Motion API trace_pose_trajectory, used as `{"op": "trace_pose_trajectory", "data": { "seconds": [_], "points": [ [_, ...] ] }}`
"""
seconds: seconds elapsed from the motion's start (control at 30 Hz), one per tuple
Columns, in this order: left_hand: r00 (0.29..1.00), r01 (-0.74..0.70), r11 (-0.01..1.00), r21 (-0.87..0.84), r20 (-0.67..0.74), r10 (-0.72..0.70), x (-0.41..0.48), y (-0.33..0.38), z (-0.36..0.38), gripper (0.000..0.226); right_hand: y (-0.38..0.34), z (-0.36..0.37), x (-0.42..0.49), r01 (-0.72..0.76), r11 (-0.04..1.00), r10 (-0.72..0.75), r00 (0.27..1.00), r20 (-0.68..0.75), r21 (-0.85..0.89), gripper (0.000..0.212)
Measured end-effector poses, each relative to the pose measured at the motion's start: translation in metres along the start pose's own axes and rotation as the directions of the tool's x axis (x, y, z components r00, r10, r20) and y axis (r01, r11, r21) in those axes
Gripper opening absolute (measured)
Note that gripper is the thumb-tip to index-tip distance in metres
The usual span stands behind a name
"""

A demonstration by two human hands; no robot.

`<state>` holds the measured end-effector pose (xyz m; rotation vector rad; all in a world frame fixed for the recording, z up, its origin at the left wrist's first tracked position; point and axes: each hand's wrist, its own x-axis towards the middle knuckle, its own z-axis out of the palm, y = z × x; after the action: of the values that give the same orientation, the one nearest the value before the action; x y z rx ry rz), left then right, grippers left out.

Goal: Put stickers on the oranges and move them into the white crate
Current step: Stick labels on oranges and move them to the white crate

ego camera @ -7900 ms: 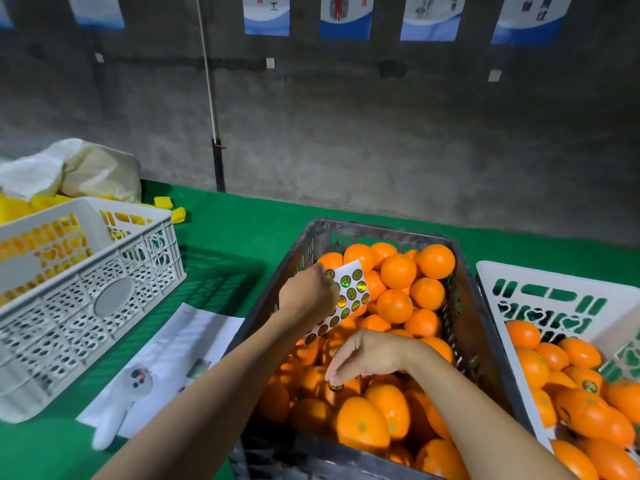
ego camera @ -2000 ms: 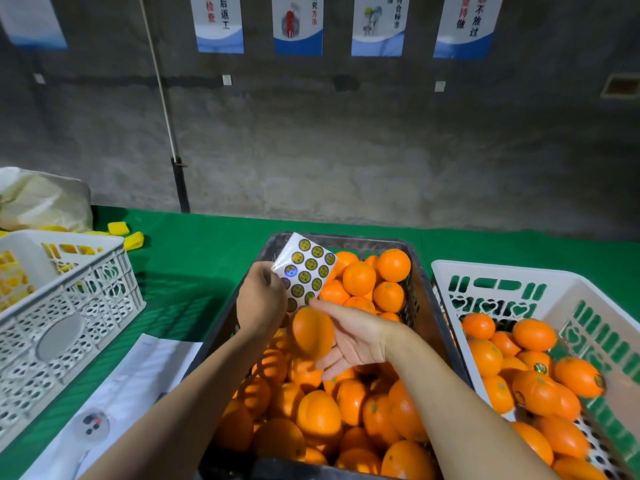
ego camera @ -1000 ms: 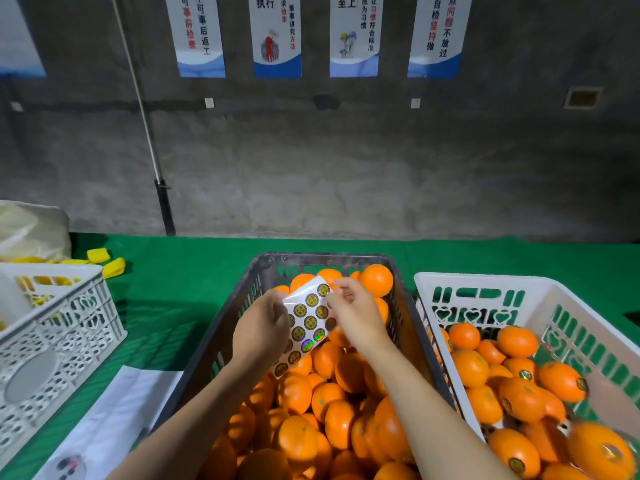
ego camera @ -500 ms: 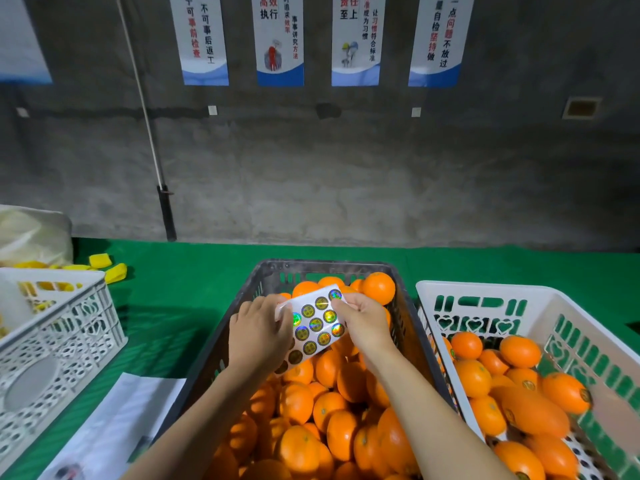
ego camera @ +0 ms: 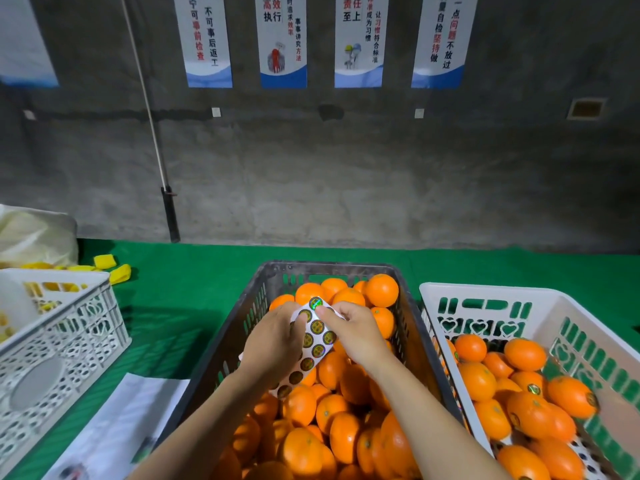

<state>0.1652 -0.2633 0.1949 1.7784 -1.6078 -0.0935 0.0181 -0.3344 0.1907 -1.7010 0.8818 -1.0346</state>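
Observation:
A dark grey crate (ego camera: 242, 317) in front of me is full of oranges (ego camera: 341, 431). Over it my left hand (ego camera: 273, 341) grips a white sticker sheet (ego camera: 313, 344) with round green-gold stickers. My right hand (ego camera: 356, 332) pinches at the sheet's upper edge with thumb and forefinger. To the right stands the white crate (ego camera: 485, 296) holding several oranges (ego camera: 526, 414), some showing stickers.
A second white perforated crate (ego camera: 65, 341) with yellow pieces stands at the left. White paper (ego camera: 117, 424) lies on the green table (ego camera: 194, 271) beside the dark crate. A pale bag (ego camera: 34, 233) and yellow blocks (ego camera: 110, 266) sit at the back left. A concrete wall rises behind.
Two seconds ago my right hand held an orange; it let go of it and came to the sticker sheet. Both hands with the sheet have since stayed over the dark crate.

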Motion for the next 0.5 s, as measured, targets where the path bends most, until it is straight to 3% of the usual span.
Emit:
{"op": "trace_pose_trajectory", "data": {
  "seconds": [0.1, 0.2, 0.27, 0.5],
  "points": [
    [1.0, 0.003, 1.0, 0.011, 0.012, -0.003, -0.0013, -0.0018, -0.0005, 0.033, 0.0002, 0.0004, -0.0003, -0.041, 0.999, 0.041, 0.999, 0.029, 0.008, 0.049],
    [0.999, -0.015, 0.997, 0.07, 0.052, 0.011, 0.0, -0.0035, 0.0008, 0.037, -0.0058, 0.0006, -0.001, -0.12, 0.988, 0.112, 0.991, 0.078, 0.102, 0.015],
    [0.998, -0.03, 0.994, 0.101, 0.06, 0.024, 0.0, -0.0051, 0.0028, 0.037, -0.0073, -0.0002, -0.0008, -0.116, 0.983, 0.106, 0.991, 0.078, 0.139, 0.017],
    [0.996, -0.009, 0.979, 0.206, 0.09, -0.01, 0.0, -0.0058, 0.0045, 0.038, -0.0001, 0.0037, -0.0036, -0.039, 0.994, 0.047, 0.996, 0.079, -0.1, 0.016]
  ]
}}
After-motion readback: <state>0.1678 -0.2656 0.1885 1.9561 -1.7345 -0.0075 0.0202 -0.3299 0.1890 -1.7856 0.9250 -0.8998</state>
